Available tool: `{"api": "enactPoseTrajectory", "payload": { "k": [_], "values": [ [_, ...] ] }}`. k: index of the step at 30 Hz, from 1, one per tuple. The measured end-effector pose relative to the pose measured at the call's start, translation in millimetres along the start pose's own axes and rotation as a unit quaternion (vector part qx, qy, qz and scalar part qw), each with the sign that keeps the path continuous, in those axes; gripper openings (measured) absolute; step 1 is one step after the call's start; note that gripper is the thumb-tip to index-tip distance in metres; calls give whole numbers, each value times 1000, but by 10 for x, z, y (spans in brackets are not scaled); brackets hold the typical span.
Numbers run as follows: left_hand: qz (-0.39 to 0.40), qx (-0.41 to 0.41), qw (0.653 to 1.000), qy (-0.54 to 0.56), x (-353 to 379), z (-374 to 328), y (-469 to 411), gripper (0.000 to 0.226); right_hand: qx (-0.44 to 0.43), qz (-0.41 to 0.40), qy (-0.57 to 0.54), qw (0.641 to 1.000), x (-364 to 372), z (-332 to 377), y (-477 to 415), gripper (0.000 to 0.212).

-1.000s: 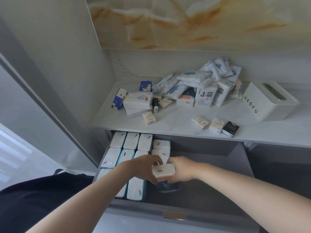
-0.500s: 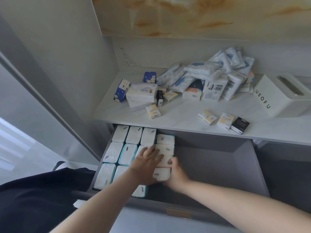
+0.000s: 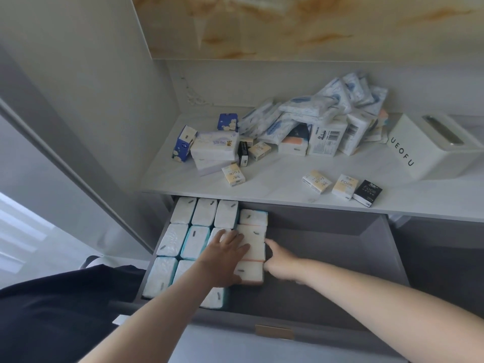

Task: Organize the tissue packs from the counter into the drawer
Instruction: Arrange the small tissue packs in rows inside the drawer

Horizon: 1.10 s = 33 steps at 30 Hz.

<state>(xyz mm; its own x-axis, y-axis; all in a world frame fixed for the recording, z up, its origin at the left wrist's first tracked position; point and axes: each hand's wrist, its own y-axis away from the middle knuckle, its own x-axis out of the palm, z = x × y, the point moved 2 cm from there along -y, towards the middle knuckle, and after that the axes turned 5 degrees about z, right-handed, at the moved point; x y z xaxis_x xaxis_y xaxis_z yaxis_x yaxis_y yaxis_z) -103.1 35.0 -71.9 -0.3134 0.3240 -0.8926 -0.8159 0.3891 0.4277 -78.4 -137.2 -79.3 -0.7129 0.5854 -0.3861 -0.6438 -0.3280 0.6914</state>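
The peach-edged tissue pack (image 3: 248,272), lifted a second ago, is now sitting in the drawer (image 3: 327,258). The left hand (image 3: 225,258) is pressing on it flat-fingered, and the right hand (image 3: 280,260) is touching its side, grip unclear.

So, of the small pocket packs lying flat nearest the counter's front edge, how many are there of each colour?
Cream pocket packs: 3
Black pocket pack: 1
Total: 4
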Motion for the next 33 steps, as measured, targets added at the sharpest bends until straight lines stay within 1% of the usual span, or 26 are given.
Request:
{"api": "enactPoseTrajectory", "payload": {
  "k": [3,6,7,10,13,17,18,19,20,22,23,24,26,28,31,33],
  "values": [
    [-1,-1,999,50,-143,30,-13,77,-22,-22,156,987,-215,128,93,60],
    [-64,-14,986,150,-400,74,-70,67,-68,-71,299,949,-519,341,170,34],
    [-89,-18,980,177,-504,93,-97,63,-89,-98,324,937,-651,426,184,28],
    [-158,-31,959,234,-854,166,-239,53,-142,-178,311,923,-1136,648,221,25],
    [-204,-59,930,300,-1247,219,-472,47,-153,-234,282,918,-1666,723,180,30],
    [-215,-60,927,302,-1677,260,-923,47,-144,-244,240,929,-2195,669,25,33],
    [-215,-57,928,299,-1760,266,-1047,46,-150,-261,229,926,-2284,657,-19,30],
    [-211,-56,930,295,-1830,269,-1174,46,-165,-302,223,912,-2358,653,-57,24],
    [-205,-54,934,286,-1893,267,-1296,45,-184,-370,222,883,-2426,659,-69,18],
    [-193,-49,943,266,-2001,254,-1523,46,-218,-512,210,804,-2556,664,-75,9],
    [-189,-46,946,260,-2048,249,-1627,48,-228,-551,201,778,-2619,651,-91,6],
    [-183,-44,948,257,-2089,248,-1726,51,-228,-564,199,769,-2683,626,-122,15],
    [-155,-41,956,245,-2143,246,-1904,60,-205,-542,233,781,-2806,532,-230,41],
    [-116,-49,964,233,-2136,257,-2037,71,-185,-521,274,787,-2871,453,-286,59],
    [-80,-77,975,195,-2055,255,-2195,89,-171,-515,296,786,-2927,356,-373,70],
    [-101,-93,977,161,-2010,251,-2241,92,-171,-505,293,794,-2937,329,-419,71]
  ]
}}
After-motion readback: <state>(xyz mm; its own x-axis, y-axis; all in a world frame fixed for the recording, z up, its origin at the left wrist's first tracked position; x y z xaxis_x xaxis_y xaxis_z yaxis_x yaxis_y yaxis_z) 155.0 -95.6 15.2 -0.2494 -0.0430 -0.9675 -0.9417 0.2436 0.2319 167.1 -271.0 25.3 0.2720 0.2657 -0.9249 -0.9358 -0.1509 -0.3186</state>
